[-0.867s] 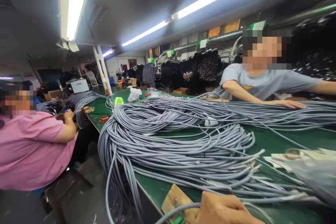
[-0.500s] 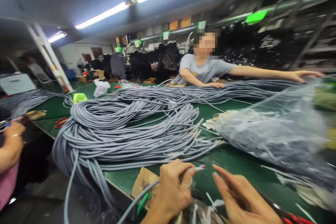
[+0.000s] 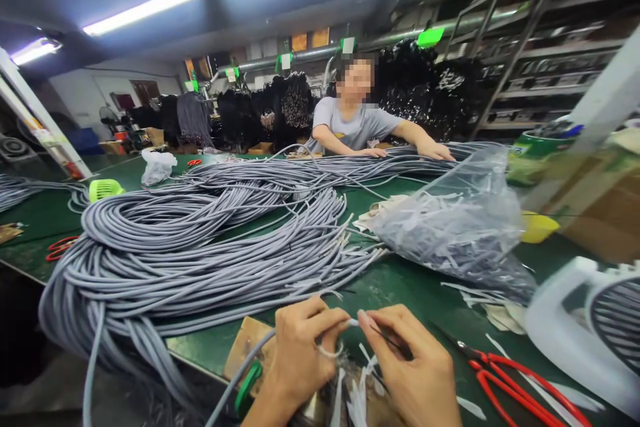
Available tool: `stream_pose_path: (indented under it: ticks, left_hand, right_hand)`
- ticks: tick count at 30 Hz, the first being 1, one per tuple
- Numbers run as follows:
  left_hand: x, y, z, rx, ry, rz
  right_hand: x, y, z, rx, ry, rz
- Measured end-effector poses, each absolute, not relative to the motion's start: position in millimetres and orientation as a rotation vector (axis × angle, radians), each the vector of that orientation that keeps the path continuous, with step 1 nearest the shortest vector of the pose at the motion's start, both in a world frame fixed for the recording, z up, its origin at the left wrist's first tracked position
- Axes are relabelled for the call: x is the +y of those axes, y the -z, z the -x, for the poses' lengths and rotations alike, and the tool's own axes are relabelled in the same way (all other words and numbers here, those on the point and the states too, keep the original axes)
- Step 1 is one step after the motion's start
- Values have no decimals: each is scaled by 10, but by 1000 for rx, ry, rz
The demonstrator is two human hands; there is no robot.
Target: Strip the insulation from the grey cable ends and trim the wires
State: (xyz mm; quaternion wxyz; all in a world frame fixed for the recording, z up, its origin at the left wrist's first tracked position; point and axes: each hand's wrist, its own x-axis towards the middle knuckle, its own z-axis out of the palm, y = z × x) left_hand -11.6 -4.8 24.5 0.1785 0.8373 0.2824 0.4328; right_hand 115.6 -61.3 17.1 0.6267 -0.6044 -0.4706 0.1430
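Note:
My left hand [image 3: 306,347] is closed round a grey cable [image 3: 239,373], whose whitish end sticks out past the thumb and forefinger. At that end my right hand [image 3: 413,363] pinches with thumb and fingertips; a thin dark strand shows under its fingers. A loose white strip curls below the left fingers. Beneath both hands lie white scraps [image 3: 356,390] and a wooden block [image 3: 253,337] with a green part [image 3: 249,388]. Just beyond is a big bundle of grey cables [image 3: 210,273], cut ends to the right. Red-handled scissors [image 3: 500,373] lie right of my right hand.
A clear plastic bag of scraps [image 3: 450,233] sits right of the bundle on the green table [image 3: 410,280]. A white fan [image 3: 560,320] stands at the right edge. Across the table, a co-worker [image 3: 350,123] has both hands on more cables. Other red-handled scissors [image 3: 61,248] lie left.
My right hand has come in from the right and closed on the cable end held by my left. The view has swung right. The co-worker's outstretched arm has drawn in onto the cables.

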Motion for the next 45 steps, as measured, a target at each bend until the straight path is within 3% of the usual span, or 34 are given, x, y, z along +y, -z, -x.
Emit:
stream_pose_path:
  ticks: [6, 13, 22, 32, 39, 45]
  left_hand:
    - [-49, -267, 143, 613, -1225, -2242]
    - [-77, -273, 97, 659, -1352, -2195]
    - [-37, -205, 44, 832, -1258, -2151]
    - [-56, -244, 64, 912, -1234, -2089]
    - [-48, -253, 41, 920, -1241, -2077]
    - [-54, -200, 54, 897, -1194, -2110]
  right_hand:
    - [-574, -95, -1247, -672, -1148, 1157]
    - [-547, -67, -1218, -582, -1311, 1045]
    - [-576, -261, -1138, -772, -858, 1221]
    - [-575, -208, -1133, -669, -1099, 1213]
    - [-619, -182, -1150, -831, -584, 1398]
    - [-577, -132, -1190, -1056, -549, 1389]
